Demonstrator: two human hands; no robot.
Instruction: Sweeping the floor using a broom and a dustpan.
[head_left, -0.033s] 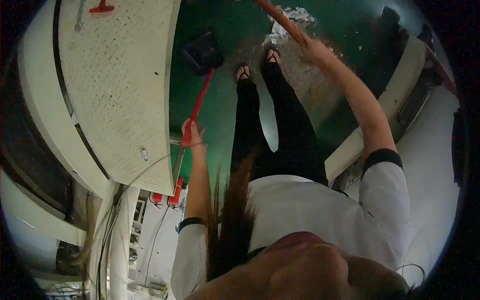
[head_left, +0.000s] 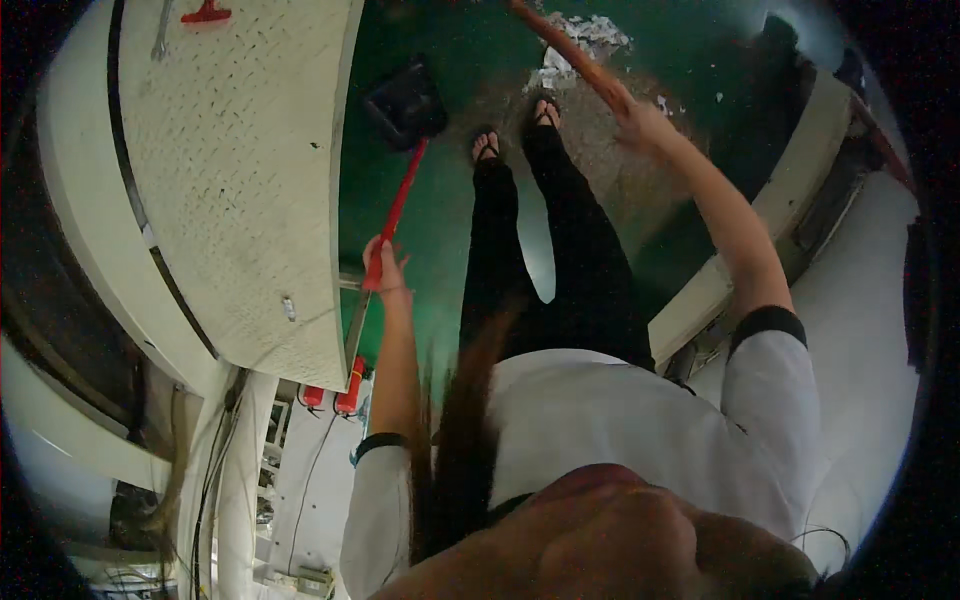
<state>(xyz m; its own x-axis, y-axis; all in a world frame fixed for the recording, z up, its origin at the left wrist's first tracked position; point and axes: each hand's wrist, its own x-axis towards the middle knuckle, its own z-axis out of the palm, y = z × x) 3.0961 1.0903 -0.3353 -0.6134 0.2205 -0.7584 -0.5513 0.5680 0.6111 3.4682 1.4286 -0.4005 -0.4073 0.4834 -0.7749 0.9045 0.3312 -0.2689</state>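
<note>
My left hand (head_left: 388,270) is closed around the red handle of a long-handled dustpan (head_left: 405,105). Its black pan rests on the green floor, left of my feet. In my right hand (head_left: 645,128) is a reddish-brown stick (head_left: 570,50), gripped near its lower visible end and slanting up to the left. It looks like a broom handle, but I cannot make out a broom head. Behind the stick, ahead of my feet, lies a heap of white scraps (head_left: 600,35). Brownish litter (head_left: 610,165) covers the floor right of my feet.
A long cream-coloured work surface (head_left: 240,200) runs along my left, with a red tool (head_left: 206,13) at its far end. Two red fire extinguishers (head_left: 348,388) stand below its near end. A low pale ledge (head_left: 800,165) borders the floor on my right.
My right hand and the stick have shifted very slightly. My left hand and the dustpan look nearly unmoved.
</note>
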